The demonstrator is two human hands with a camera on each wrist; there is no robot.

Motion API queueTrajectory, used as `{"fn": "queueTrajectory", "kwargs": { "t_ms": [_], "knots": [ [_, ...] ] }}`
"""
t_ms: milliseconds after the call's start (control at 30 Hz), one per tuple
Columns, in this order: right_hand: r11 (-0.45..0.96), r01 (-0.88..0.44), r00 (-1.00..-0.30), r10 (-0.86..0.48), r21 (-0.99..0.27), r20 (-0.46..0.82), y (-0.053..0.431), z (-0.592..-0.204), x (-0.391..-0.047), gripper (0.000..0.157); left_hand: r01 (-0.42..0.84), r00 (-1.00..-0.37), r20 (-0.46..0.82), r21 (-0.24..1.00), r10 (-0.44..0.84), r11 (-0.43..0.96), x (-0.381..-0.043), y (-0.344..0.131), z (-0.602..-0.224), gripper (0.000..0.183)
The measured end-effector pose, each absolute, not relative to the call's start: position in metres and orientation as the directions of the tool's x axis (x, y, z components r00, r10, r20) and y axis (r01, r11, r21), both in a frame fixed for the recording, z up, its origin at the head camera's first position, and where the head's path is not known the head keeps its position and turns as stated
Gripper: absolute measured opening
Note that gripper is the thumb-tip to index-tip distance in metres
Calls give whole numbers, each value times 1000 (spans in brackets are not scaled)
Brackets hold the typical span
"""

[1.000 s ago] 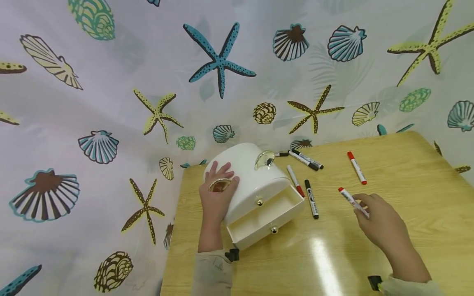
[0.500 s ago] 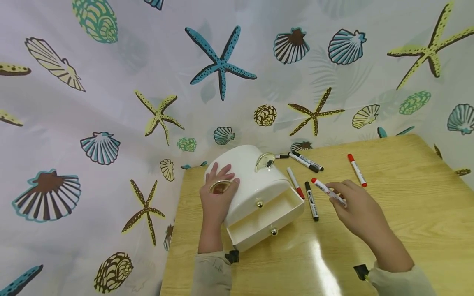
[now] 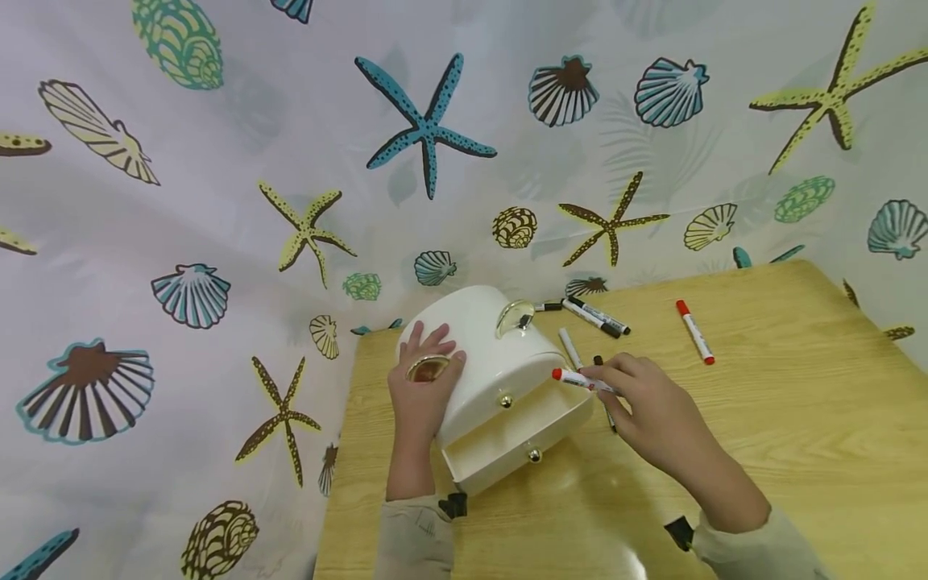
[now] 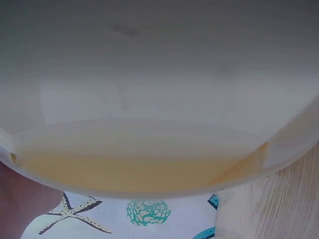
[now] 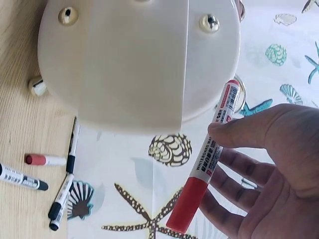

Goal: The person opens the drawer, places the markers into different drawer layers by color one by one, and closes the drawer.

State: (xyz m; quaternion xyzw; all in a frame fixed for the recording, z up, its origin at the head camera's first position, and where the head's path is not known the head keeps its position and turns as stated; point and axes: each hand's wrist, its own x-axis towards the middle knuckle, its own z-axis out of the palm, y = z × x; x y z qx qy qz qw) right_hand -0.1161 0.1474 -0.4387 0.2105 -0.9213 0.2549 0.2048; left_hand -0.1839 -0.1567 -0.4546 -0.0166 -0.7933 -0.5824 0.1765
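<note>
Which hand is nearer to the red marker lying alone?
Right. The right hand is close, left of the marker; the left hand is much farther left, on the box.

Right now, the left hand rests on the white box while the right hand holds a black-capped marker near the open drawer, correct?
Not quite: the marker in the right hand is red-capped, not black-capped, as the right wrist view shows. The left hand does rest on the box, and the drawer is open.
</note>
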Motion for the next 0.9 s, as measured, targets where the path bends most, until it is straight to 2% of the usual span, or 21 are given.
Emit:
{"fn": "queueTrajectory", "kwargs": {
  "t_ms": [333, 600, 900],
  "knots": [
    [673, -678, -690, -442, -296, 574, 115, -439, -119, 22, 257, -935, 317, 915, -158, 311, -186, -156, -454, 22],
    [548, -798, -571, -557, -249, 604, 93, -447, -115, 30, 271, -929, 333, 910, -162, 313, -183, -159, -454, 19],
    [542, -806, -563, -575, -239, 594, 78, -454, -116, 32, 275, -931, 333, 909, -150, 313, -183, -161, -456, 19]
  ]
}}
